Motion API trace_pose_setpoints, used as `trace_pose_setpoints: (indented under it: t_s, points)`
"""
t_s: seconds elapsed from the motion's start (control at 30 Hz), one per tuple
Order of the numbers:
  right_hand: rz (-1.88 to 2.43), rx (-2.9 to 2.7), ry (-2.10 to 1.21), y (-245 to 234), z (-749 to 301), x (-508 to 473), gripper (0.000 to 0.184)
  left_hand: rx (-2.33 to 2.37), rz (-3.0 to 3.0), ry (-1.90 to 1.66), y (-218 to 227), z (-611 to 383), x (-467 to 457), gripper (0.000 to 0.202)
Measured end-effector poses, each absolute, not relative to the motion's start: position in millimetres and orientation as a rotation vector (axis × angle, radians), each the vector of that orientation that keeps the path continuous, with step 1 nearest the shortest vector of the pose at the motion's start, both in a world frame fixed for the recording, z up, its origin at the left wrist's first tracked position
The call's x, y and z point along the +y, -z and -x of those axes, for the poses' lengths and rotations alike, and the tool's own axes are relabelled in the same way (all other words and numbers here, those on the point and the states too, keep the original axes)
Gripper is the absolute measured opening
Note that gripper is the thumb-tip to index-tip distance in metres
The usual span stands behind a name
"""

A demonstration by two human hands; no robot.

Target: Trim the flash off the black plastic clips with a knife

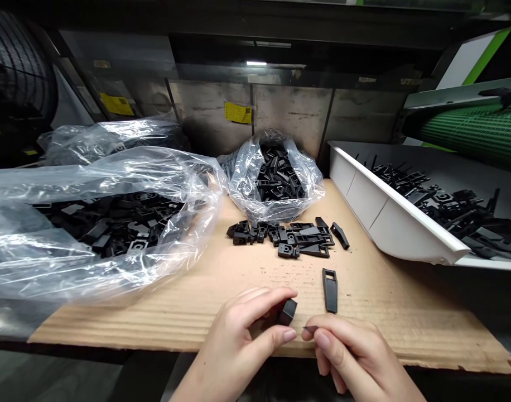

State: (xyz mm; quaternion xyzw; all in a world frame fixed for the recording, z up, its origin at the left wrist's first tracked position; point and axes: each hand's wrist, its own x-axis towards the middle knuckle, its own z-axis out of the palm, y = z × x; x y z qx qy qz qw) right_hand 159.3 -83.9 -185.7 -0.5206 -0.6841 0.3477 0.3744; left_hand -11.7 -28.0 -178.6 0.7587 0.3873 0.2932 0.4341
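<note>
Head view looks down on both hands at the near edge of a sheet of corrugated cardboard (188,312) that covers the bench. The left hand (234,340) is closed on a small black block (288,311), pinched between the thumb below and the fingertips above, so the piece sticks out to the right of the fingers, just above the cardboard. It is chunky, matt black plastic with squared corners. The right hand (347,352) sits close beside it, thumb and forefinger pressed together on a thin dark sliver (311,329) whose tip points towards the block; the sliver is too small to make out its form. The two pieces are near each other but not touching. Just beyond the right hand a flat black strip (329,290) with a rectangular opening at its far end lies alone on the cardboard. Further back, a loose heap of black parts (287,237) lies in front of an open clear bag (276,173) filled with more. A larger clear bag (92,223) of black parts lies at the left, and a white tray (389,218) holding black mouldings stands at the right, under a green belt (473,131).
</note>
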Motion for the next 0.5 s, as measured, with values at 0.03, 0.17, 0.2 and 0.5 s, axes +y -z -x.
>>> trace_pose_setpoints:
  t_s: [0.03, 0.17, 0.2, 0.5]
  points:
    - [1.33, -1.752, -0.891, 185.9, -159.3, -83.8, 0.034, 0.965, -1.888, -0.731, 178.6, 11.6, -28.0, 0.029]
    - [1.33, -1.748, -0.892, 186.3, -159.4, -83.6, 0.033, 0.961, -1.882, -0.729, 178.2, 10.8, -27.6, 0.029]
    - [1.333, -1.748, -0.892, 186.2, -159.4, -83.6, 0.033, 0.958, -1.88, -0.727, 178.0, 10.7, -27.3, 0.029]
    - [1.348, -1.735, -0.888, 186.1, -158.6, -84.5, 0.034, 0.967, -1.862, -0.726, 177.5, 12.3, -26.9, 0.031]
